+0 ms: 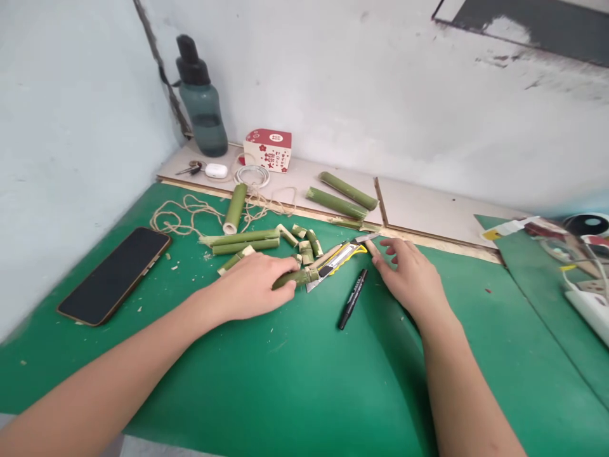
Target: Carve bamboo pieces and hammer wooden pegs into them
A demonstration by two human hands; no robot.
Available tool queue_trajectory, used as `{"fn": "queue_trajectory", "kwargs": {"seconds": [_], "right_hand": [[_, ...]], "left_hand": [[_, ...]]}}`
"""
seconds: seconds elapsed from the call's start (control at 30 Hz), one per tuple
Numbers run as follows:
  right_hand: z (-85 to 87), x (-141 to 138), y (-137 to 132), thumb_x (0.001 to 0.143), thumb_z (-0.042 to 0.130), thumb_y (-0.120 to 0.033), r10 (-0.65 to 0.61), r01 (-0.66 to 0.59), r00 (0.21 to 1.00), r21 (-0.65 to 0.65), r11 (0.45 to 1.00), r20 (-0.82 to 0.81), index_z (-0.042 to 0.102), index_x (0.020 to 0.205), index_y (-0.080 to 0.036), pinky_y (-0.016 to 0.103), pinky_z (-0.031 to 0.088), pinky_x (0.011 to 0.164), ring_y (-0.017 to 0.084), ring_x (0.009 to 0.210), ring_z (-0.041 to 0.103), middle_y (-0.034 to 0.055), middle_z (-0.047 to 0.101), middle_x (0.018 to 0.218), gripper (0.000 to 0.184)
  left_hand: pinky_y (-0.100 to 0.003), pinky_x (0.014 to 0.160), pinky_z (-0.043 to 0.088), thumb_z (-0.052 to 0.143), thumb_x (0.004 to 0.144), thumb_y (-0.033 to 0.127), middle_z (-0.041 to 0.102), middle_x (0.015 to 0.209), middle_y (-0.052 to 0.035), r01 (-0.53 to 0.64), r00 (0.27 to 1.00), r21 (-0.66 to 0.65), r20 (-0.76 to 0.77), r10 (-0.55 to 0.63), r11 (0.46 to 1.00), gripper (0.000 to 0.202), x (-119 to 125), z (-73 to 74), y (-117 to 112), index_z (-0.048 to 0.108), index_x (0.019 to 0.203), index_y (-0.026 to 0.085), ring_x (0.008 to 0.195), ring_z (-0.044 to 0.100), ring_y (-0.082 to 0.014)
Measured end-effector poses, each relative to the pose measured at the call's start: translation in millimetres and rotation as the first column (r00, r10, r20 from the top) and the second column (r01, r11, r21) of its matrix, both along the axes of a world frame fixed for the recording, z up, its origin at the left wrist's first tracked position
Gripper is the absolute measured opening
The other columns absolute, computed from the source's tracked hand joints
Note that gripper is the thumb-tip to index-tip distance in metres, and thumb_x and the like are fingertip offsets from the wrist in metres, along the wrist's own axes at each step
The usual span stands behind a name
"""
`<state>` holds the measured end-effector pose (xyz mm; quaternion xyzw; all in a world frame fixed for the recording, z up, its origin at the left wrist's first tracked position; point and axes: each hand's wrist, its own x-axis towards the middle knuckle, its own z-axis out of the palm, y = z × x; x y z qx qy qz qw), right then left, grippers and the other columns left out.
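Observation:
My left hand is closed around a short piece of green bamboo held low over the green tabletop. My right hand has its thumb and fingers apart. Its thumb lies near a grey, pointed metal piece, and I cannot tell whether they touch. Between the hands is a yellow and grey utility knife, its blade end close to the held bamboo. A black marker pen lies in front of the knife. Short cut bamboo pieces and longer split strips lie beyond my left hand.
A phone lies at left, by loose twine. A bamboo tube stands behind the strips. On the back ledge are a bottle, a small box, a coiled cable and bamboo lengths. A power strip sits at right.

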<state>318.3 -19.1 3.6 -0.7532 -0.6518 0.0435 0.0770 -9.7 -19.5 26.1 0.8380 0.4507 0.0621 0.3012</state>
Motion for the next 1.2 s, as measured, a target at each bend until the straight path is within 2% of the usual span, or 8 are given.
{"fn": "queue_trajectory", "kwargs": {"seconds": [0.17, 0.33, 0.4, 0.5, 0.6, 0.8, 0.97, 1.2], "right_hand": [[1.5, -19, -4, 0.095, 0.056, -0.031, 0.187, -0.179, 0.982, 0.206, 0.962, -0.021, 0.06, 0.126, -0.024, 0.045, 0.053, 0.09, 0.032, 0.111, 0.064, 0.0104, 0.067, 0.121, 0.031], [4.8, -45, -10, 0.1, 0.051, -0.023, 0.57, -0.551, 0.82, 0.196, 0.811, -0.052, 0.059, 0.135, -0.023, 0.051, 0.049, 0.108, 0.031, 0.122, 0.058, 0.0121, 0.064, 0.134, 0.036], [5.1, -54, -11, 0.099, 0.05, -0.018, 0.631, -0.616, 0.774, 0.169, 0.769, -0.051, 0.061, 0.134, -0.024, 0.053, 0.047, 0.11, 0.03, 0.123, 0.057, 0.0113, 0.065, 0.136, 0.038], [3.3, -60, -12, 0.097, 0.049, -0.013, 0.652, -0.64, 0.757, 0.152, 0.753, -0.044, 0.063, 0.133, -0.023, 0.055, 0.046, 0.111, 0.031, 0.125, 0.057, 0.0109, 0.065, 0.138, 0.04], [1.6, -61, -11, 0.096, 0.05, -0.012, 0.652, -0.64, 0.757, 0.151, 0.753, -0.044, 0.063, 0.132, -0.023, 0.055, 0.046, 0.113, 0.03, 0.127, 0.056, 0.01, 0.066, 0.138, 0.04], [2.0, -58, -7, 0.099, 0.054, -0.019, 0.637, -0.63, 0.77, 0.118, 0.768, -0.036, 0.065, 0.127, -0.023, 0.052, 0.049, 0.104, 0.031, 0.114, 0.059, 0.0114, 0.068, 0.123, 0.031], [-2.4, -54, -4, 0.102, 0.051, -0.023, 0.638, -0.629, 0.77, 0.134, 0.766, -0.031, 0.065, 0.126, -0.024, 0.049, 0.049, 0.099, 0.03, 0.111, 0.06, 0.0114, 0.066, 0.123, 0.028], [-9.6, -42, -3, 0.102, 0.05, -0.025, 0.615, -0.613, 0.789, 0.098, 0.784, 0.014, 0.063, 0.125, -0.024, 0.049, 0.049, 0.095, 0.031, 0.109, 0.057, 0.0113, 0.067, 0.119, 0.027]], "left_hand": [[-0.028, 0.063, 0.039, 0.055, 0.092, 0.034, 0.068, 0.077, 0.0016, 0.163, 0.978, -0.195, 0.159, -0.133, 0.967, 0.023, -2, 14.7, -8, 0.071, 0.106, 0.026, 0.065, 0.057, -0.0147], [-0.023, 0.062, 0.044, 0.065, 0.085, 0.032, 0.068, 0.087, 0.0018, 0.498, 0.831, -0.478, 0.502, -0.24, 0.724, 0.022, 12, 20.8, -33, 0.072, 0.105, 0.026, 0.073, 0.061, -0.0128], [-0.024, 0.066, 0.047, 0.066, 0.085, 0.034, 0.07, 0.091, 0.0009, 0.507, 0.818, -0.478, 0.53, -0.225, 0.717, 0.023, 15, 17.4, -36, 0.071, 0.107, 0.026, 0.079, 0.064, -0.0146], [-0.027, 0.067, 0.048, 0.065, 0.087, 0.035, 0.07, 0.088, 0.0001, 0.416, 0.865, -0.354, 0.439, -0.244, 0.838, 0.023, 16, 10.8, -36, 0.069, 0.107, 0.026, 0.077, 0.065, -0.0166], [-0.034, 0.07, 0.049, 0.061, 0.09, 0.031, 0.071, 0.087, -0.0049, 0.256, 0.951, -0.038, 0.189, -0.244, 0.966, 0.015, 18, 2.2, -36, 0.067, 0.099, 0.02, 0.08, 0.067, -0.0228], [-0.041, 0.084, 0.053, 0.052, 0.101, 0.044, 0.07, 0.112, -0.0125, 0.09, 0.994, 0.263, 0.031, -0.101, 0.961, 0.033, 8, -7.5, -12, 0.067, 0.118, 0.02, 0.106, 0.065, -0.0305], [-0.044, 0.095, 0.051, 0.05, 0.102, 0.039, 0.065, 0.127, -0.0127, -0.279, 0.93, 0.391, -0.116, 0.348, 0.877, 0.037, -45, -1.0, 34, 0.066, 0.128, 0.02, 0.119, 0.06, -0.0325], [-0.042, 0.095, 0.051, 0.056, 0.097, 0.047, 0.064, 0.118, -0.0077, -0.222, 0.93, 0.291, -0.225, 0.292, 0.931, 0.034, -74, -0.1, 48, 0.075, 0.111, 0.023, 0.111, 0.062, -0.0293]]}}
